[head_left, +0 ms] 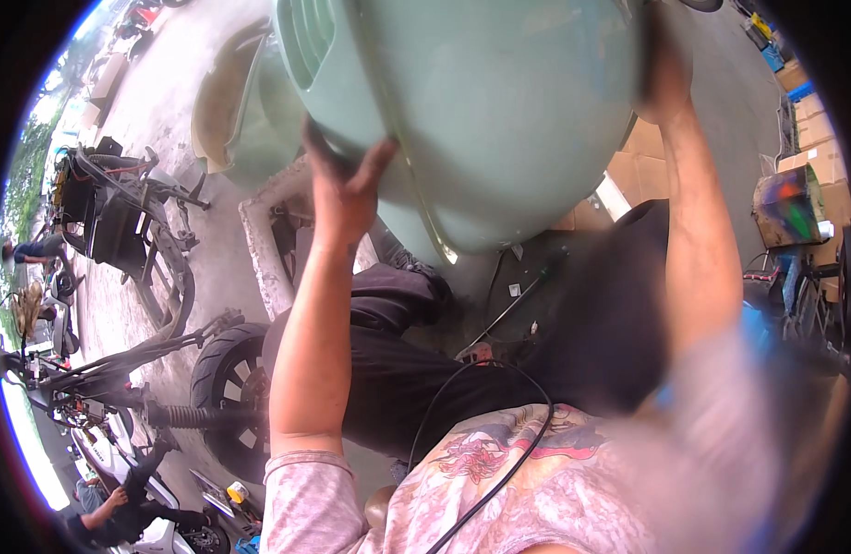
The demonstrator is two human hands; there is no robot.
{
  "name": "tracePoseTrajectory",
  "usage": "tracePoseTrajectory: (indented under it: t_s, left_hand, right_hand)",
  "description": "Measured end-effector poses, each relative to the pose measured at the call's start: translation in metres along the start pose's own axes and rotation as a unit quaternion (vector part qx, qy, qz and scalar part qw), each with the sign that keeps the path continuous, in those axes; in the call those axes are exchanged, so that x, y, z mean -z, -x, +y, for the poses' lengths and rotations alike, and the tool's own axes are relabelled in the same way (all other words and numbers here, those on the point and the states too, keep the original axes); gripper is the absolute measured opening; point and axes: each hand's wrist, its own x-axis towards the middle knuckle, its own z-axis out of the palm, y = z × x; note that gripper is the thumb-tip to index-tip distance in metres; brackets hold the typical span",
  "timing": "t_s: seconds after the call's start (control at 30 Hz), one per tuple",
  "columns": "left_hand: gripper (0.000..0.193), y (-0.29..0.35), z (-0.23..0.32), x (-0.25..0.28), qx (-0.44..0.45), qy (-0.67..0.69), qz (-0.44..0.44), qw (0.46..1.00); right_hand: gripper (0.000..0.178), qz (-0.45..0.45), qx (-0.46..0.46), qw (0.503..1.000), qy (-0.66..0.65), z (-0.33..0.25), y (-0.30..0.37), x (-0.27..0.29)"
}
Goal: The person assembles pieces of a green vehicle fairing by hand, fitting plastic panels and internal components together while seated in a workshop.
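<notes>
Before me, at the top of the head view, a large pale green curved plastic panel (499, 111) is held up between my two hands. A raised seam runs down it, and ribbed slots show at its upper left. My left hand (347, 189) grips its lower left edge, thumb on the near face and other fingers partly hidden. Against its right edge, my right hand (665, 83) is closed, smeared by motion, with its fingertips hidden. Behind the panel's left side, another pale green and tan curved plastic piece (229, 102) is partly covered.
A stripped motorcycle frame (130, 222) stands at left, with a wheel (227, 388) nearer me. Cardboard boxes (818, 148) line the right, near a paint-stained container (788, 205). A thin rod (513, 309) lies between my legs. Another person (120, 499) is at lower left.
</notes>
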Motion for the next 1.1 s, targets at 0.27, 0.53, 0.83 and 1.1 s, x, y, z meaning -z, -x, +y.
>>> tracePoseTrajectory:
  t_s: [0.27, 0.53, 0.83, 1.1]
  left_hand:
    - [0.049, 0.031, -0.022, 0.016, 0.231, 0.055, -0.124, 0.964]
    - [0.035, 0.021, -0.020, 0.015, 0.231, 0.082, -0.115, 0.963]
    - [0.037, 0.008, -0.016, 0.001, 0.219, 0.036, -0.063, 0.973]
    - [0.044, 0.028, -0.042, -0.016, 0.254, -0.029, -0.169, 0.952]
  right_hand:
    - [0.068, -0.002, 0.005, 1.000, -0.005, 0.004, -0.005, 0.001]
    - [0.071, -0.015, 0.037, 0.998, 0.048, -0.002, -0.003, -0.001]
    - [0.079, -0.010, 0.019, 1.000, 0.009, 0.006, -0.016, 0.011]
    - [0.083, -0.042, -0.094, 0.984, -0.145, 0.069, -0.083, 0.091]
